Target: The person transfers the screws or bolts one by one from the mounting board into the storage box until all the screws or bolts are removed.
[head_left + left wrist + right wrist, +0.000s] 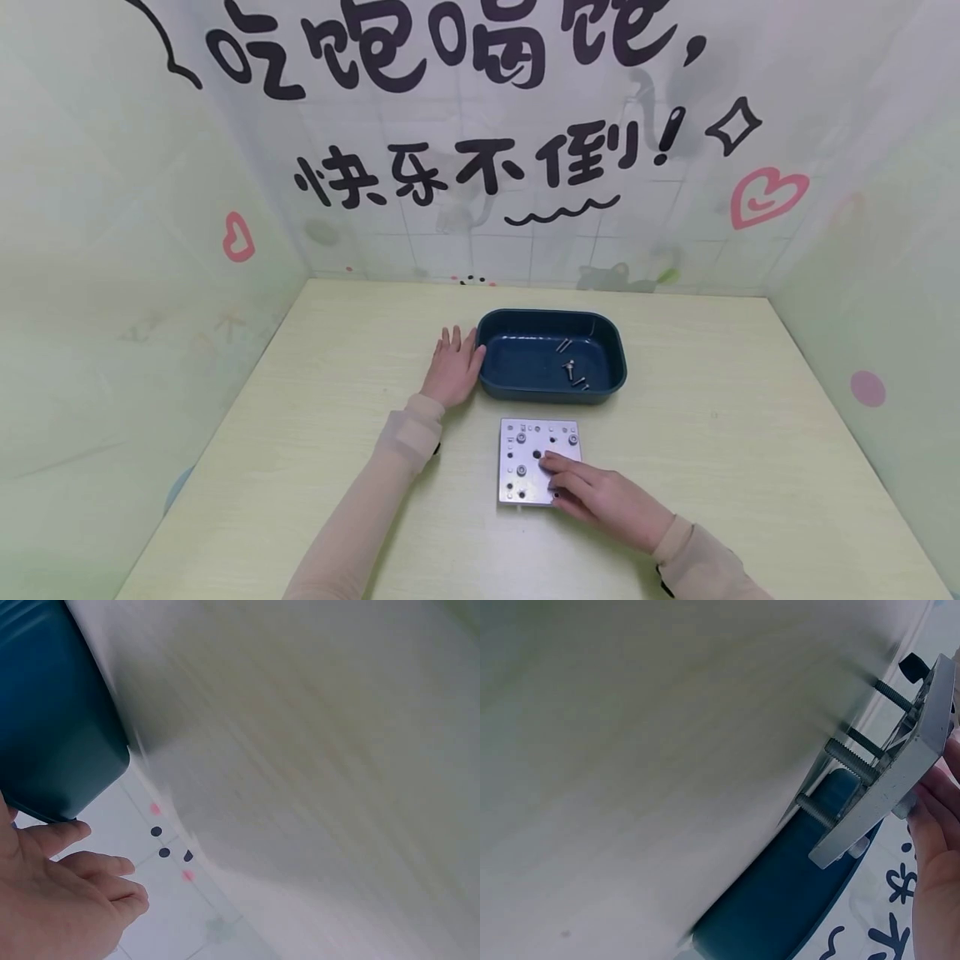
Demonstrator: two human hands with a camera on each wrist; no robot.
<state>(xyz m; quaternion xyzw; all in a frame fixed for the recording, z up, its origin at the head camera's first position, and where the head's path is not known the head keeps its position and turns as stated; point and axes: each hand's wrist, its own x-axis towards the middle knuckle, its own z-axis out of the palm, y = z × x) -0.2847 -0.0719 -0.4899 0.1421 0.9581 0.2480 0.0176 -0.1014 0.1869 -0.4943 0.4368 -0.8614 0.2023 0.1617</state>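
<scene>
A square silver metal plate (pixel 537 492) with many holes lies on the table, several socket-head bolts (pixel 521 471) standing in it. In the right wrist view, threaded bolt shanks (pixel 853 762) stick out below the plate, which sits raised off the tabletop. My right hand (pixel 611 504) is over the plate's right half, its bent fingers pinching a bolt head (pixel 905 804). Farther back stands a dark blue tray (pixel 551 396) with several small screws (pixel 570 371) in it. My left hand (pixel 453 371) rests beside the tray's left end, fingers loosely extended, thumb side touching the rim.
The pale wooden tabletop (pixel 712 433) meets a printed back wall (pixel 525 258) just behind the tray. Side walls (pixel 862 317) close in both edges. A black knob-like piece (pixel 913 667) shows at the plate's far end in the right wrist view.
</scene>
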